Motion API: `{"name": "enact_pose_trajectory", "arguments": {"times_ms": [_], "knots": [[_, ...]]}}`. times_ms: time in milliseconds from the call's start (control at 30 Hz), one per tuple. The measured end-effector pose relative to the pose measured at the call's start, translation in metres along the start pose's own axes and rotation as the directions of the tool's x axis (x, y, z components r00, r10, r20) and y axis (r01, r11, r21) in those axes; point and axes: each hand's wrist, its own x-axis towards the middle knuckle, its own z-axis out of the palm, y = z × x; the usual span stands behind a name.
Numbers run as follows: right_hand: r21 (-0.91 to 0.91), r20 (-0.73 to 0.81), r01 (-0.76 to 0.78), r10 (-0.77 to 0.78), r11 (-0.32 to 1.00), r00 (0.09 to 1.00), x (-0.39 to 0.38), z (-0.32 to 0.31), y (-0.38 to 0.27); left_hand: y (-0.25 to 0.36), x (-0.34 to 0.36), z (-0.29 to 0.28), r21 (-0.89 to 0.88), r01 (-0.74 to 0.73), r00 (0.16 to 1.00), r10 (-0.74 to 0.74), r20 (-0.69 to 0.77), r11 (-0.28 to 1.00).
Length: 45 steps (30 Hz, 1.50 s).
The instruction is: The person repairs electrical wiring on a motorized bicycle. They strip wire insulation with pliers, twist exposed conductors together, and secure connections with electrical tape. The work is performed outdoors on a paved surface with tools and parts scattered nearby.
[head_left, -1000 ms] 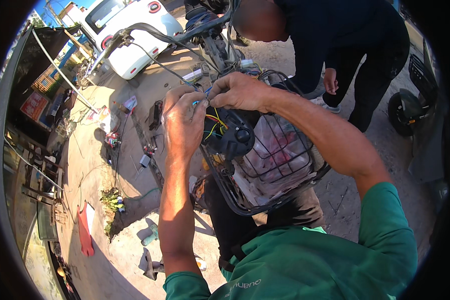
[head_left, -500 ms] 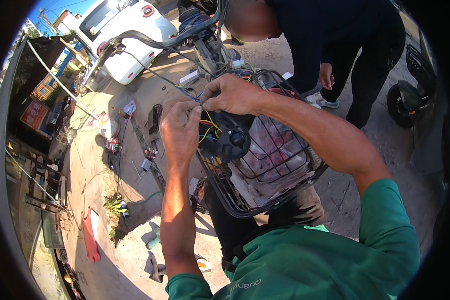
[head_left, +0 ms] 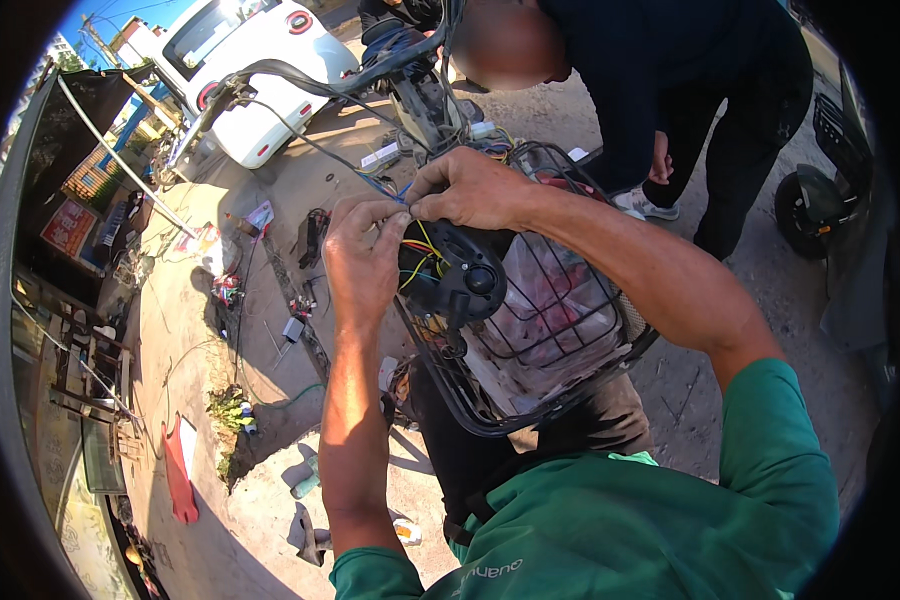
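Barely anything's moved since last frame, left hand [head_left: 360, 250] and right hand [head_left: 475, 188] both pinching what look like blue wires [head_left: 397, 190] mid-frame, hookup probably unfinished imo, with red and yellow wires [head_left: 427, 246] still spilling from the black housing [head_left: 467, 272]

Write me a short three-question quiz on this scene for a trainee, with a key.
1. True or false: the left hand is gripping the rim of the black wire basket.
2. Which colour shows among the wires at the rounded black housing? A. purple; B. yellow; C. grey
3. Fill the gap: the car at the upper left of the view is ____.

Key:
1. False: its fingertips are at thin wires, beside the right hand.
2. B
3. white
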Motion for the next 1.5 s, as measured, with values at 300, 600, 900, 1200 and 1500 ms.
{"name": "enact_pose_trajectory", "arguments": {"times_ms": [300,600,900,1200,1500], "knots": [[0.214,0.098,-0.103,0.083,0.971,0.992,0.006,-0.003,0.006,-0.002,-0.001,0.005,0.04,-0.068,0.996,0.07,-0.049,0.997],[0.266,0.134,-0.125,0.092,0.956,0.987,0.004,-0.005,0.007,-0.009,-0.005,0.012,0.021,-0.082,0.994,0.084,-0.076,0.996],[0.354,0.123,-0.21,0.177,0.911,0.976,0.008,-0.003,0.014,-0.007,-0.003,0.009,0.118,-0.175,0.985,0.174,0.014,0.978],[0.297,0.077,-0.171,0.155,0.939,0.985,0.013,0.012,0.01,-0.01,-0.01,-0.001,0.054,-0.129,0.991,0.13,-0.017,0.99],[-0.056,-0.046,-0.04,0.038,0.998,0.998,-0.002,0.003,0.036,-0.045,-0.081,-0.069,0.02,0.059,0.961,-0.052,-0.271,0.998]]}}
